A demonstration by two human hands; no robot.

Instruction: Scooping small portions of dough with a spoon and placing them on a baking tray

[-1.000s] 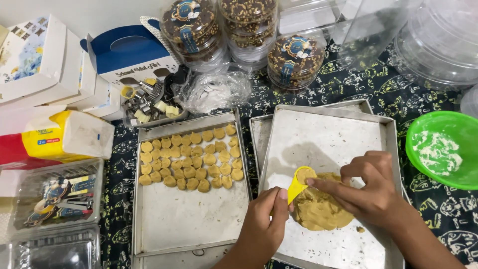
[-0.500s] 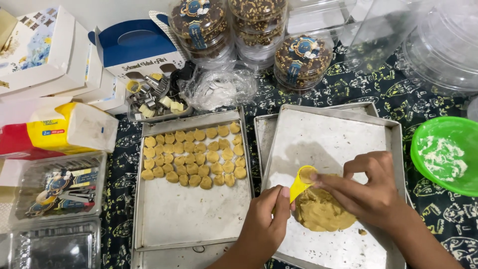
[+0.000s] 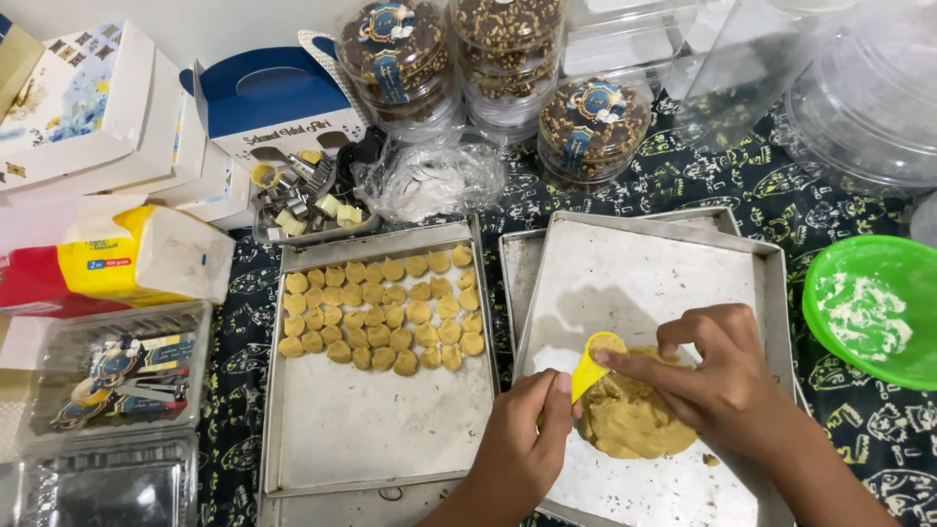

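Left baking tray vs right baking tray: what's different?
The left baking tray carries rows of small shaped cookie pieces across its upper half; the right baking tray carries one lump of dough. Both hands, the left hand and the right hand, work over the right tray with a yellow cutter; none touches the left. Both are flat, rectangular, floured metal.

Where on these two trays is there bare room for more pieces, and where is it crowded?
The left tray is bare below the rows of cookies. The right tray is bare above the dough. It is crowded where the left hand and right hand meet at the yellow cutter.
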